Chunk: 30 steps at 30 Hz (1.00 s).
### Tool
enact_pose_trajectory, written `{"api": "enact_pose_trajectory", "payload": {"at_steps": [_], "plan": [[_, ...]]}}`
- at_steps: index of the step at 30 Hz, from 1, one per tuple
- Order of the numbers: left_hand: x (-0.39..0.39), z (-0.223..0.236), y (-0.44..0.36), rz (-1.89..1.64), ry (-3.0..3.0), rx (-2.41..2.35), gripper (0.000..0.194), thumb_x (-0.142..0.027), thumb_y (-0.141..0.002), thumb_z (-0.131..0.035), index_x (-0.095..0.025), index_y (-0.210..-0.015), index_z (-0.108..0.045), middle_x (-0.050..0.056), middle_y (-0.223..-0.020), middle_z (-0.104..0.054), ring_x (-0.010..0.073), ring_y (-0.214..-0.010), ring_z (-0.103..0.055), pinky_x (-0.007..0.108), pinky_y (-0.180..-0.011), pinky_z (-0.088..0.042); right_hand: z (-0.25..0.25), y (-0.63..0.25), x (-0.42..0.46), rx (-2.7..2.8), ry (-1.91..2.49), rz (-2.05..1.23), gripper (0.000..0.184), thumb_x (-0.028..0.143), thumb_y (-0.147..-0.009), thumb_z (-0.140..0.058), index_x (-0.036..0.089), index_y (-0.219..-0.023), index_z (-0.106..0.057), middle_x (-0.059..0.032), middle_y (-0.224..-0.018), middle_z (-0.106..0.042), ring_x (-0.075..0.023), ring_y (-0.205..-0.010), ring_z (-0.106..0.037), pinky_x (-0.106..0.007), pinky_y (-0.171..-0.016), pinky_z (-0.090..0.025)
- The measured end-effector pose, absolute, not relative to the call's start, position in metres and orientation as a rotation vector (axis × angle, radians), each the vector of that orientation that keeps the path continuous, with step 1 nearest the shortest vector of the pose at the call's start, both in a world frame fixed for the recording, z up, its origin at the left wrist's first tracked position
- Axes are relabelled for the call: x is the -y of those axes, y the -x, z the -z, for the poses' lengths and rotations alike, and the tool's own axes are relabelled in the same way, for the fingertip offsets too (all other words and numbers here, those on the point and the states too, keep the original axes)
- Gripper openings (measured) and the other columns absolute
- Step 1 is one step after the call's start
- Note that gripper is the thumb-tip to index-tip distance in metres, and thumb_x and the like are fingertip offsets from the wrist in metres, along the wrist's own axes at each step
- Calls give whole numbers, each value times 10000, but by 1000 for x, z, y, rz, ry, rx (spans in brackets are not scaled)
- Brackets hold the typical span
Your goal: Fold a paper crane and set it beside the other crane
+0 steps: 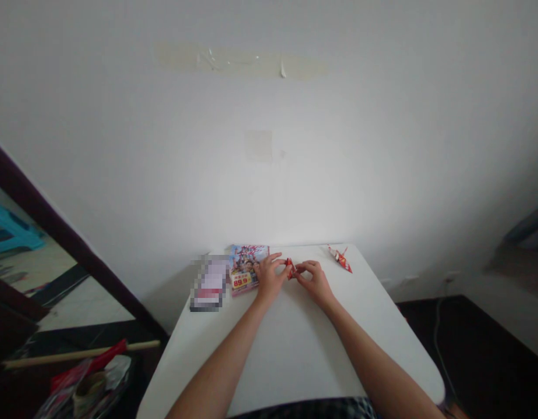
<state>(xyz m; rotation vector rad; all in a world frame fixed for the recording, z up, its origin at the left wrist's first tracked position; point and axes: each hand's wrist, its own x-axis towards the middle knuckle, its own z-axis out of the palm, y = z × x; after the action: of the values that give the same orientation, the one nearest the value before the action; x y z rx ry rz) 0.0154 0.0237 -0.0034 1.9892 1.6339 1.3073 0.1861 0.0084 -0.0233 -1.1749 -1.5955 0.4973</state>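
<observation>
Both my hands meet at the far middle of the white table (295, 349). My left hand (269, 278) and my right hand (313, 279) pinch a small red folded paper piece (290, 268) between their fingertips, just above the tabletop. A finished red and white paper crane (340, 258) lies to the right near the table's far edge, apart from my hands. A colourful printed flyer (245, 269) lies flat just left of my left hand.
A blurred-out flat item (210, 285) lies at the table's far left corner. A white wall rises right behind the table. On the floor at left are a wooden stick (81, 353) and a bag of clutter (89, 384). A cable (439, 337) runs down on the right.
</observation>
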Motion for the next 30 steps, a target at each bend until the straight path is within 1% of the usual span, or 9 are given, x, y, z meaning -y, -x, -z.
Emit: {"api": "enact_pose_trajectory", "payload": {"at_steps": [4,7,13,20,30], "plan": [[-23,1,-15,-1327,-1953,-1615,71,-325,-815,-733,-272,-833,-777,34,-1259,-705,270,-1235,-572,546,-1142,-301,23,-186,-8,1604,1189,-507,181,284,-802,-714,237,-969,-764,-75,-913,-710,-253,-1019,-617,-431,-987,-474],[-23,0,-15,-1333,-1936,-1609,66,-312,-817,-726,-272,-813,-778,30,-1260,-706,265,-1229,-575,542,-1140,-308,22,-186,-8,1610,1202,-514,174,296,-806,-709,239,-960,-767,-69,-902,-711,-248,-1018,-616,-424,-986,-474],[-23,0,-15,-1323,-1932,-1622,79,-304,-818,-712,-274,-826,-785,23,-1250,-714,256,-1230,-578,522,-1145,-324,19,-186,-7,1620,1212,-524,180,323,-811,-703,252,-962,-771,-66,-911,-718,-250,-1018,-616,-419,-978,-481],[-22,-3,-16,-1290,-1917,-1648,88,-286,-821,-702,-270,-788,-782,30,-1262,-710,271,-1242,-573,570,-1157,-300,19,-185,-7,1627,1228,-538,195,301,-800,-701,249,-975,-773,-66,-908,-726,-256,-1026,-613,-420,-984,-476],[-22,-8,-15,-1275,-1933,-1639,99,-274,-823,-704,-266,-784,-794,31,-1267,-699,271,-1239,-576,560,-1144,-337,19,-185,-7,1635,1212,-532,198,292,-796,-708,245,-979,-768,-66,-900,-734,-255,-1021,-611,-417,-968,-472]]}}
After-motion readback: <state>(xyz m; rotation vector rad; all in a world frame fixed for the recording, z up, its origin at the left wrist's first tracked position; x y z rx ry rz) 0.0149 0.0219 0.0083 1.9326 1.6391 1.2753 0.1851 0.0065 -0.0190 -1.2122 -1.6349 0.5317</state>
